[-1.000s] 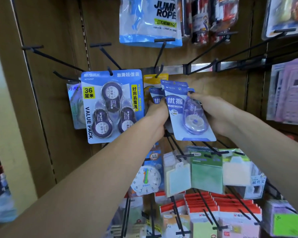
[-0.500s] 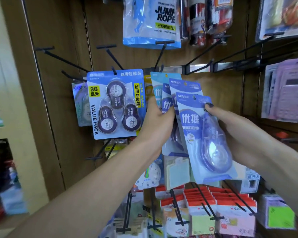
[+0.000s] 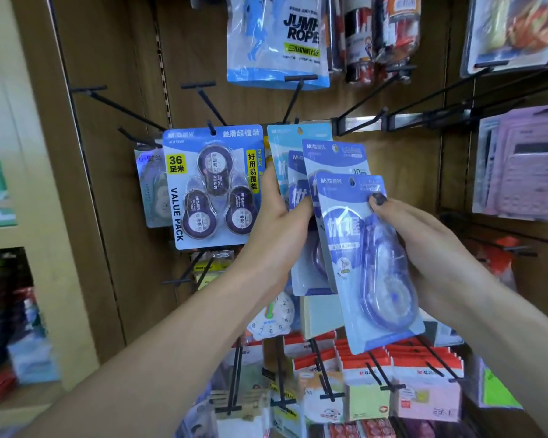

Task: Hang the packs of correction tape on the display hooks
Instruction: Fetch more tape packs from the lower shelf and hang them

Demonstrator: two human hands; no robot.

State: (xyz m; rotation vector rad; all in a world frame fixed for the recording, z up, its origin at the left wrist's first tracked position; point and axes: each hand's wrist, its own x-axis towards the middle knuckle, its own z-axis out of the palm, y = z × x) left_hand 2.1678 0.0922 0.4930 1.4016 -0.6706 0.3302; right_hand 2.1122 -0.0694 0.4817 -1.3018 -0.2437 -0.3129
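Note:
My left hand [image 3: 280, 222] grips a fanned bunch of blue correction tape packs [image 3: 301, 172] by their left edges, just below a black display hook [image 3: 293, 96]. My right hand [image 3: 421, 245] holds the frontmost single pack [image 3: 361, 257], thumb near its hang hole, and the pack is tilted and drawn out in front of the bunch. A blue three-piece value pack of correction tape [image 3: 214, 184] hangs on a hook to the left of my hands. Another tape pack [image 3: 154, 188] hangs half hidden behind it.
Several bare black hooks [image 3: 114, 102] stick out of the brown panel at upper left. A jump rope bag [image 3: 279, 42] hangs above. Sticky notes [image 3: 367, 396], red-topped packs and a toy clock [image 3: 271, 317] hang below my hands. Calculators [image 3: 519, 162] hang on the right.
Both hands drew back from the hook towards me. The right hand pulled the front pack lower and out of the bunch, and the packs now look larger and fanned.

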